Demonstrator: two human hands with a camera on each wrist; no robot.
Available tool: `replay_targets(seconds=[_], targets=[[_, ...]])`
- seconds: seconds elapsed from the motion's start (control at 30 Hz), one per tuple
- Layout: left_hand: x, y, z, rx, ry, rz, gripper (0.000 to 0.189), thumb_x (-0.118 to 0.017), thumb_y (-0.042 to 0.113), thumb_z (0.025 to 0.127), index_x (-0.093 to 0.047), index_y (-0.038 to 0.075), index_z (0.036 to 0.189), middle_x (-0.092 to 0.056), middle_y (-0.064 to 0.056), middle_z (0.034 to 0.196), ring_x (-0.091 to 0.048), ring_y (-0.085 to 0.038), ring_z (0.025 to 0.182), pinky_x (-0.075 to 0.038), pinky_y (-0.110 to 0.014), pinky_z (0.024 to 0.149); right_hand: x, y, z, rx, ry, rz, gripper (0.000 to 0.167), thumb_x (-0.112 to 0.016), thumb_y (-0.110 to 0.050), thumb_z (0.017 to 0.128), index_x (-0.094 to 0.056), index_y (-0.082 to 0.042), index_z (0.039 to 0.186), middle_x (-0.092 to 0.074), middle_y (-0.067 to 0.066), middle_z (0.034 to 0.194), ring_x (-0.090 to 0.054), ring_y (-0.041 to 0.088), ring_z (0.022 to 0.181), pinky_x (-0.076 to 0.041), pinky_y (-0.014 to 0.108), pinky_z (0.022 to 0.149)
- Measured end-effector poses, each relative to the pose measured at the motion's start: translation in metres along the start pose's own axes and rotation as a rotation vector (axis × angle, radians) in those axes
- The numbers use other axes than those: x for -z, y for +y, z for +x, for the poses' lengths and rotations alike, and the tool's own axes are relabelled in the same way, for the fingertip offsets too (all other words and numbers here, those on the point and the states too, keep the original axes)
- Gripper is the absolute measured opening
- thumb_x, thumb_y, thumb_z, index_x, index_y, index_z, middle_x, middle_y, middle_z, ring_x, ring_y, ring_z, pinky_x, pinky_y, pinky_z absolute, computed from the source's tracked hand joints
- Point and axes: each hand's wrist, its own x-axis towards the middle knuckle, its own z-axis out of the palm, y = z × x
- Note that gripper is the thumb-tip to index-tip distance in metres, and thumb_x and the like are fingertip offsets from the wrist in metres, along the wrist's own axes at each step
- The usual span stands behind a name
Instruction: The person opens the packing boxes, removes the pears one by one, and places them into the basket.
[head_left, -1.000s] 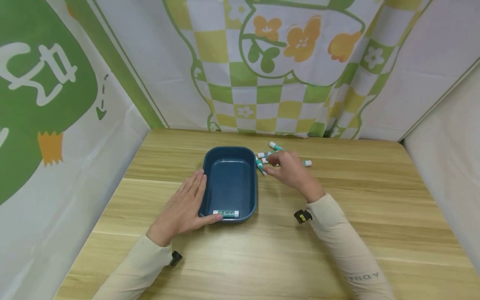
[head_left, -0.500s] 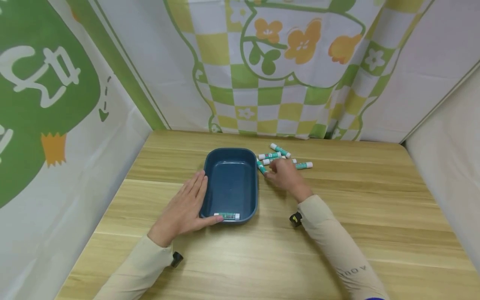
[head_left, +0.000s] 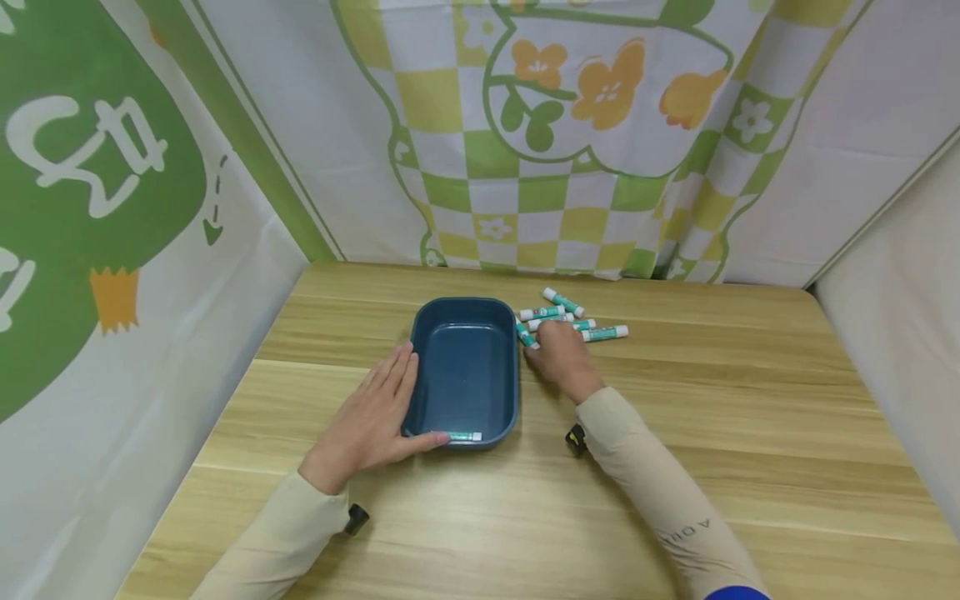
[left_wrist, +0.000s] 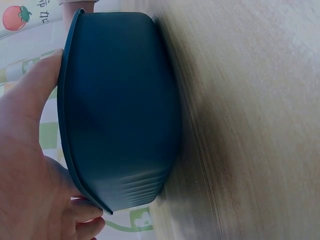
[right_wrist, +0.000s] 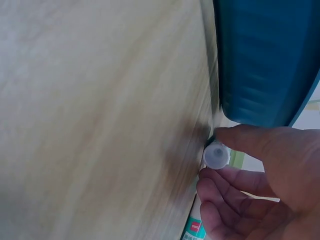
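My left hand (head_left: 367,417) lies along the left side of a dark blue tray (head_left: 465,379), fingers straight at the rim and thumb over the near corner. In the left wrist view that hand touches the rim of the tray (left_wrist: 120,100). Inside, by the near wall, lies a green-and-white glue stick (head_left: 467,436), partly behind the thumb. Just right of the tray, my right hand (head_left: 562,358) reaches down among several glue sticks. The right wrist view has its thumb and fingers pinching one glue stick (right_wrist: 216,155), seen end-on at the table.
Loose glue sticks lie around the right hand, one at the back (head_left: 563,302) and another to the right (head_left: 605,333). The wooden table (head_left: 712,400) ends at a patterned curtain (head_left: 540,192) behind. Fabric walls stand on both sides.
My right hand has lowered and shifted left toward the glue stick beside the tray, its fingers closing on it. The left hand stays on the tray.
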Motion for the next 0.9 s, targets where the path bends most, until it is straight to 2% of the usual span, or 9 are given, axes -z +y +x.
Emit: replay_targets(seconds=[0.17, 0.33, 0.43, 0.5, 0.6, 0.73, 0.8, 0.9], targets=[[0.0, 0.001, 0.0, 0.009, -0.014, 0.003, 0.121, -0.036, 0.09, 0.078, -0.012, 0.001, 0.156, -0.007, -0.016, 0.166, -0.008, -0.029, 0.154, -0.019, -0.049, 0.123, -0.001, 0.001, 0.001, -0.018, 0.007, 0.002, 0.036, -0.069, -0.019, 0.088, -0.052, -0.012, 0.057, -0.056, 0.004, 0.062, -0.052, 0.02, 0.061, -0.045, 0.033, 0.055], [0.001, 0.001, 0.0, 0.009, -0.02, -0.008, 0.12, -0.038, 0.088, 0.079, -0.013, 0.0, 0.156, -0.007, -0.016, 0.166, -0.008, -0.029, 0.154, -0.018, -0.049, 0.124, 0.0, 0.005, 0.001, -0.022, -0.01, 0.06, 0.044, -0.068, -0.017, 0.087, -0.044, -0.014, 0.05, -0.04, -0.003, 0.05, -0.039, 0.013, 0.051, -0.034, 0.027, 0.047], [0.002, 0.001, 0.001, 0.008, -0.027, -0.002, 0.121, -0.038, 0.088, 0.079, -0.012, 0.0, 0.156, -0.006, -0.016, 0.166, -0.008, -0.029, 0.154, -0.018, -0.049, 0.124, 0.002, 0.008, 0.002, 0.0, 0.005, 0.086, 0.048, -0.068, -0.016, 0.086, -0.04, -0.016, 0.048, -0.03, -0.006, 0.046, -0.031, 0.01, 0.047, -0.028, 0.025, 0.045], [0.002, 0.001, 0.001, 0.007, -0.033, 0.001, 0.121, -0.037, 0.089, 0.079, -0.011, 0.0, 0.156, -0.006, -0.016, 0.166, -0.007, -0.029, 0.154, -0.018, -0.049, 0.124, 0.005, 0.01, 0.002, 0.01, 0.02, 0.105, 0.046, -0.067, -0.015, 0.085, -0.04, -0.016, 0.047, -0.029, -0.007, 0.046, -0.03, 0.009, 0.047, -0.027, 0.025, 0.046], [0.003, 0.001, 0.002, 0.009, -0.04, 0.001, 0.121, -0.036, 0.089, 0.079, -0.011, 0.0, 0.157, -0.005, -0.015, 0.166, -0.007, -0.028, 0.154, -0.018, -0.048, 0.124, 0.01, 0.012, 0.002, 0.032, 0.032, 0.111, 0.041, -0.068, -0.014, 0.084, -0.049, -0.013, 0.048, -0.037, -0.006, 0.046, -0.037, 0.011, 0.05, -0.031, 0.026, 0.049], [0.004, 0.002, 0.001, 0.009, -0.042, 0.0, 0.121, -0.036, 0.09, 0.078, -0.011, 0.0, 0.156, -0.005, -0.015, 0.166, -0.006, -0.028, 0.155, -0.018, -0.048, 0.124, 0.017, 0.015, 0.001, 0.037, 0.019, 0.133, 0.025, -0.07, -0.015, 0.085, -0.067, -0.008, 0.061, -0.056, -0.002, 0.057, -0.048, 0.013, 0.06, -0.039, 0.026, 0.056], [0.004, 0.001, 0.001, 0.011, -0.043, -0.003, 0.121, -0.036, 0.09, 0.078, -0.011, 0.0, 0.156, -0.005, -0.015, 0.166, -0.006, -0.028, 0.155, -0.017, -0.048, 0.124, 0.022, 0.015, -0.001, 0.035, 0.018, 0.143, 0.018, -0.07, -0.015, 0.085, -0.07, -0.007, 0.068, -0.062, 0.0, 0.063, -0.05, 0.014, 0.063, -0.041, 0.026, 0.059], [0.004, 0.001, 0.001, 0.016, -0.041, -0.008, 0.121, -0.036, 0.089, 0.078, -0.011, 0.0, 0.156, -0.006, -0.015, 0.166, -0.006, -0.028, 0.155, -0.017, -0.048, 0.124, 0.028, 0.015, -0.003, 0.054, 0.026, 0.152, 0.018, -0.069, -0.014, 0.086, -0.069, -0.005, 0.071, -0.064, 0.003, 0.066, -0.051, 0.015, 0.064, -0.043, 0.029, 0.062]])
